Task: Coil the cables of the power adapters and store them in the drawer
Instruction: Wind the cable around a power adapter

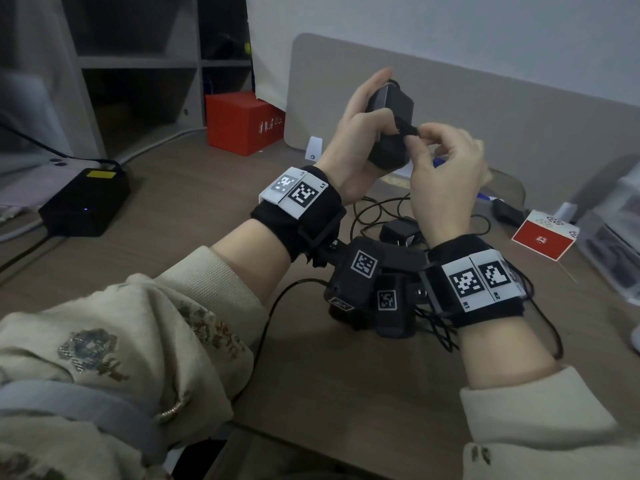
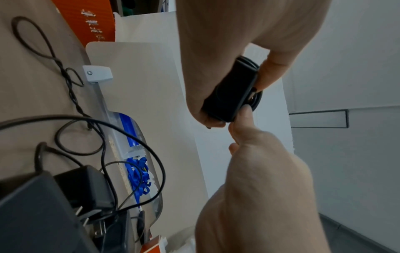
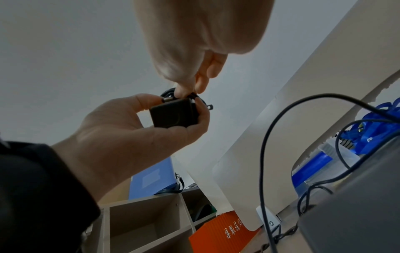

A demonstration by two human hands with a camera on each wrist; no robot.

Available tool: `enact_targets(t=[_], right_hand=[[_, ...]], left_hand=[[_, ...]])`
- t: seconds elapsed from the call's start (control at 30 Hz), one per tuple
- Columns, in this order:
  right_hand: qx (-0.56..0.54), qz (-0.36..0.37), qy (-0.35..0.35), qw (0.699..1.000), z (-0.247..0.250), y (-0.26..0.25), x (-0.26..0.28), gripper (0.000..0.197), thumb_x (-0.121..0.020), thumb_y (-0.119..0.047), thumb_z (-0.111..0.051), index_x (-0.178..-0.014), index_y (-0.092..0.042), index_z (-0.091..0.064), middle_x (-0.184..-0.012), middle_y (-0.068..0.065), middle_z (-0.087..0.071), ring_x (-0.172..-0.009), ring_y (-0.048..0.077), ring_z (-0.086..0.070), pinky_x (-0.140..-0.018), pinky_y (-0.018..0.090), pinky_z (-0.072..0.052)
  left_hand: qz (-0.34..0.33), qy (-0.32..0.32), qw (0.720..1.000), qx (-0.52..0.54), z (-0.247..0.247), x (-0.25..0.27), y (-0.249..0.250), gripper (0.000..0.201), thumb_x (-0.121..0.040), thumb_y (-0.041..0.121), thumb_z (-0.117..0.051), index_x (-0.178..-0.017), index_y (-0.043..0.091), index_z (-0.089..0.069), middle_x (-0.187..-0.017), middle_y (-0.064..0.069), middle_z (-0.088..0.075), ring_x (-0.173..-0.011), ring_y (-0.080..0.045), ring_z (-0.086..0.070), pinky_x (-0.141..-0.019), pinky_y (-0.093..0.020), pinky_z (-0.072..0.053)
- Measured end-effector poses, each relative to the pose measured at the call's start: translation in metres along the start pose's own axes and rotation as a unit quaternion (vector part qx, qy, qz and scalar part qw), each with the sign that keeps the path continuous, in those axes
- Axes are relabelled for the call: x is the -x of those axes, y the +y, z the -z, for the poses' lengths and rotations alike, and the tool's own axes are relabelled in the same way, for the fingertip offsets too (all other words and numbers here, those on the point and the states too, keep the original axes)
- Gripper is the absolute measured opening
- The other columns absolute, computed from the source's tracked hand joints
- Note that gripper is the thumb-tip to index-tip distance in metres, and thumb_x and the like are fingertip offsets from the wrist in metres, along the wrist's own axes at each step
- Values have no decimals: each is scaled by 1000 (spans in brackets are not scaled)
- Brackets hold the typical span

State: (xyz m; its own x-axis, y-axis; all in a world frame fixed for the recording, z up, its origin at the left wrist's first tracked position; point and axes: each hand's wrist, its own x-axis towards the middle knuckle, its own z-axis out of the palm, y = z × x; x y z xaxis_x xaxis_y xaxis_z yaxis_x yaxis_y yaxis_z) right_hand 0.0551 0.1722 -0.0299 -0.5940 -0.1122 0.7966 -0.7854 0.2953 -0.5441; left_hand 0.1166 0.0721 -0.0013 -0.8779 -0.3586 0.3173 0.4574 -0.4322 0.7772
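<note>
The left hand point(image 1: 356, 133) is up in the air over the brown wooden table point(image 1: 207, 209). Its fingers point(image 3: 201, 118) and thumb curl around a small black square power adapter point(image 1: 391, 105), and they hold it tight. Thin black cable is wound around the adapter, and two metal plug pins stick out of one side in the right wrist view.

The right hand point(image 1: 446, 174) is right next to it. Its thumb and first finger pinch the black end of the adapter's cable point(image 1: 410, 130) and hold it against the adapter. The other fingers of this hand are bent and hold nothing.

A second black power adapter point(image 1: 398, 232) lies on the table under the hands. Its metal pins show, and its long thin black cable point(image 1: 374, 206) lies around it in loose loops, not coiled. In the left wrist view the loops spread over the table point(image 2: 32, 95) next to the second black power adapter point(image 2: 86, 186).

A flat black box with a yellow label point(image 1: 86, 202) sits on the left side of the table. A red box with white writing point(image 1: 242, 123) stands at the back, next to a tall beige board point(image 1: 485, 126). A small red and white carton point(image 1: 543, 239) lies on the right. Blue things sit in a clear plastic holder point(image 2: 134, 137) by the board. Both wrists wear black bands with black and white square marks.
</note>
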Motion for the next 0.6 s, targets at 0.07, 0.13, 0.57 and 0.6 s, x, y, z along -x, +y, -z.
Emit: enact_targets(t=[0.07, 0.13, 0.57, 0.6], right_hand=[[-1, 6, 1, 1000, 0, 1, 0, 17, -90, -34, -59, -99, -23, -69, -94, -16, -57, -104, 15, -50, -70, 28, -14], [-5, 10, 0, 1000, 0, 1, 0, 19, -90, -34, -59, -99, -22, -69, -94, -16, -57, -103, 15, -50, -73, 27, -16], [91, 31, -61, 994, 6, 4, -5, 52, -88, -67, -28, -78, -19, -45, -87, -3, -42, -85, 15, -42, -84, 37, -24], [104, 42, -72, 991, 6, 6, -5, 53, -89, -65, -25, -76, -17, -44, -85, -1, -42, -83, 17, -42, -82, 38, -23]], left_hand=[[7, -3, 1000, 13, -1, 0, 1, 69, -82, -14, -32, -134, 30, -45, -128, -18, -43, -91, -31, -52, -85, -46, -48], [12, 0, 1000, 28, -3, 1, 3, 73, -83, -16, -30, -138, 29, -44, -126, -18, -43, -91, -32, -51, -85, -47, -47], [38, 5, 999, 13, -15, 11, 11, 73, -84, -14, -27, -146, 23, -41, -113, -13, -47, -96, -31, -46, -83, -45, -48], [44, 5, 999, 6, -15, 11, 10, 72, -85, -14, -27, -145, 23, -42, -113, -12, -47, -96, -30, -46, -83, -45, -48]])
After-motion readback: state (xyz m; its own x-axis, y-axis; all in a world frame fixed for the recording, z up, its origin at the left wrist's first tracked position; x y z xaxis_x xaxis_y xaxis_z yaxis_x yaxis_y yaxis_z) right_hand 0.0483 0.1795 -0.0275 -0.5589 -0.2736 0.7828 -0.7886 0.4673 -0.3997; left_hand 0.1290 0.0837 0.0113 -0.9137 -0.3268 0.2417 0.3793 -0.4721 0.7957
